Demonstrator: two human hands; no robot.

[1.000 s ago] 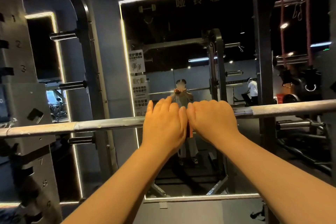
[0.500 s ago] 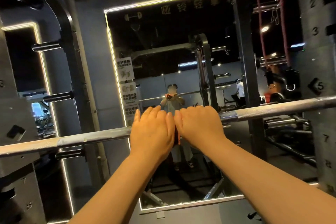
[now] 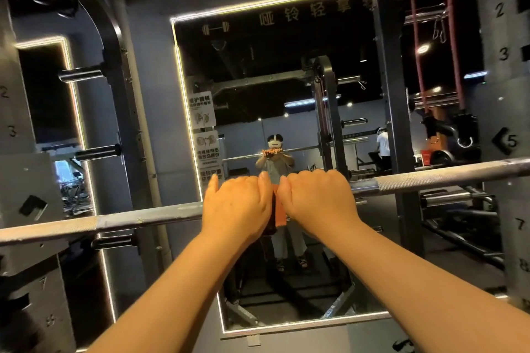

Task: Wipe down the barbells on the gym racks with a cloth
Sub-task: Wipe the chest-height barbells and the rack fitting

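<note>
Right in front of the mirror, the barbell spans the rack from the numbered post on the left to the numbered post on the right, its right end sitting higher in view. Both hands are on its middle, side by side and almost touching. The left hand is draped over the top with its fingers curled over the far side. The right hand is knuckles up, wrapped over the bar the same way. There's the orange cloth, hanging in the narrow gap between them, just below the bar. The reflection shows it bunched under both sets of fingers. Bare knurled steel shows either side of the hands.
</note>
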